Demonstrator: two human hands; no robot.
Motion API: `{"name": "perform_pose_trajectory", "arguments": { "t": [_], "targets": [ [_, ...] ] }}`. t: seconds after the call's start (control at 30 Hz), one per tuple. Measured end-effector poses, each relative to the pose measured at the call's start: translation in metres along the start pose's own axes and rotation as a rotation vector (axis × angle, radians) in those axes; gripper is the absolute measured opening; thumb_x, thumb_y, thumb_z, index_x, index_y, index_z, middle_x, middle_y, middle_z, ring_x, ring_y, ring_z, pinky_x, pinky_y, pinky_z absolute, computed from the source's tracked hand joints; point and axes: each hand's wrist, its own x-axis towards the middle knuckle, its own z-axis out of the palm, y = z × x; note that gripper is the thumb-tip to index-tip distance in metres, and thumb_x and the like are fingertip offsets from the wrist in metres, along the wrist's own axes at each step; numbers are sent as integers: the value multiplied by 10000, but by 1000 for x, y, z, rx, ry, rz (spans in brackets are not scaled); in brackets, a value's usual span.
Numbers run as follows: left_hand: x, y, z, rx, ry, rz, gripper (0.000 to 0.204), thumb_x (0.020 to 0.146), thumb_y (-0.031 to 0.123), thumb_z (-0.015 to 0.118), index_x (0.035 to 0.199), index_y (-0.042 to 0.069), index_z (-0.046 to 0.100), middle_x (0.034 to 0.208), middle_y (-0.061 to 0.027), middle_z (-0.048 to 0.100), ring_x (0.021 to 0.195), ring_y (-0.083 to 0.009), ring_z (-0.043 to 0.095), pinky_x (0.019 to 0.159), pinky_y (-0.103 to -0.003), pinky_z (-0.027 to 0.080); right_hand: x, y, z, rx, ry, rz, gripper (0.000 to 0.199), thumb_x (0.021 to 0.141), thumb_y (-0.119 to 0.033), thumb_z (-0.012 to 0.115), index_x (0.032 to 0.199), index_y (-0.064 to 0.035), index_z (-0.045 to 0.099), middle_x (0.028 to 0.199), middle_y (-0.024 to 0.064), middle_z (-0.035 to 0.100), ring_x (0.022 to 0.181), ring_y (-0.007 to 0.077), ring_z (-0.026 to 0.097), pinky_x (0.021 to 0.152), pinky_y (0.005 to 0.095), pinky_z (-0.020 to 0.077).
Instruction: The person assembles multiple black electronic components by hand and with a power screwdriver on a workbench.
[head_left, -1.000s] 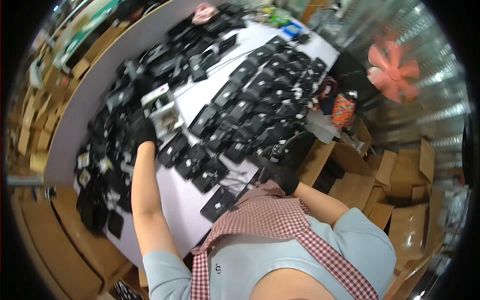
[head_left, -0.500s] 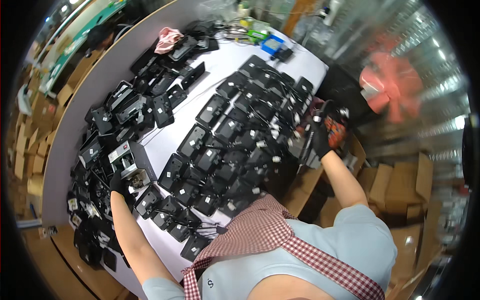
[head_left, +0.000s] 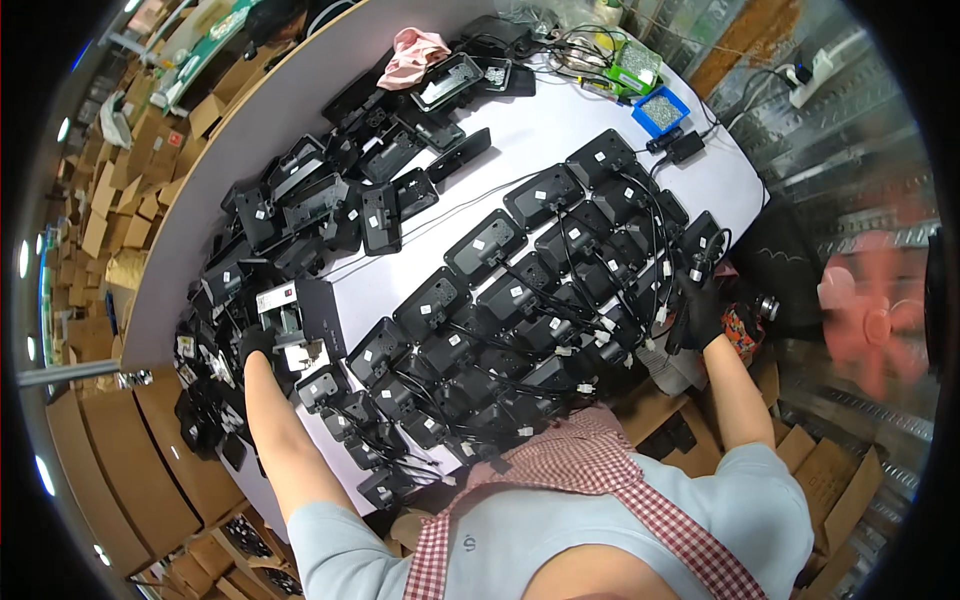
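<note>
Cardboard cartons ring a long white worktable (head_left: 560, 140) crowded with flat black plastic device housings (head_left: 485, 245), each trailing thin black cables. From the head view, I see my black-gloved left hand (head_left: 258, 345) closed around a small black-and-white boxy unit (head_left: 290, 315) at the table's left edge; I judge it rigid, light and best gripped by its sides. My gloved right hand (head_left: 700, 315) is clamped on a limp black cable end (head_left: 697, 268) at the right edge, which looks light and easily snagged.

Dozens of black devices (head_left: 487, 245), too many to count exactly, plus one blue tray (head_left: 660, 111) and one pink cloth (head_left: 413, 53).
</note>
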Motion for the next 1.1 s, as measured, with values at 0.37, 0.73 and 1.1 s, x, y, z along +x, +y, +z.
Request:
{"name": "perform_pose_trajectory", "arguments": {
  "t": [0.37, 0.73, 1.1],
  "targets": [
    [-56, 42, -42, 136, 182, 280, 445, 729, 443, 677, 988, 83, 720, 1025, -184, 693, 1033, -374, 628, 894, -462, 496, 12, -4, -18, 15, 49, 5, 407, 870, -200, 719, 1233, -98, 567, 812, -3, 586, 662, 100, 562, 585, 264, 470],
    [-110, 106, -136, 357, 476, 351, 256, 867, 372, 621, 1011, 167, 673, 824, -202, 630, 825, -394, 637, 684, -498, 499, 202, -20, -85, -1322, 33, -67, 665, 860, -482, 588, 1325, -16, 492, 1214, 241, 617, 1120, 398, 601, 937, 470, 480],
    [-215, 285, -282, -102, 352, 516, 312, 835, 334, 640, 908, 37, 700, 764, -178, 667, 746, -356, 661, 671, -438, 490, 335, 16, -134, -1406, 15, -227, 512, 870, -442, 628, 1202, -89, 461, 1092, 209, 660, 995, 405, 647, 821, 526, 518]
  ]
}}
